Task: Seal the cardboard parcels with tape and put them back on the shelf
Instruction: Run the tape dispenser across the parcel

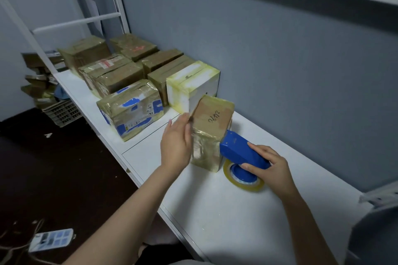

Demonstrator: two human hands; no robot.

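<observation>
Left hand flat against the box, right hand gripping the dispenser; looks light, stiff, tape-slick, so hold the sides.

Glossy tape over cardboard parcel

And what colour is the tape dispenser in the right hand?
The tape dispenser is bright blue, seen best in the head view.
</observation>
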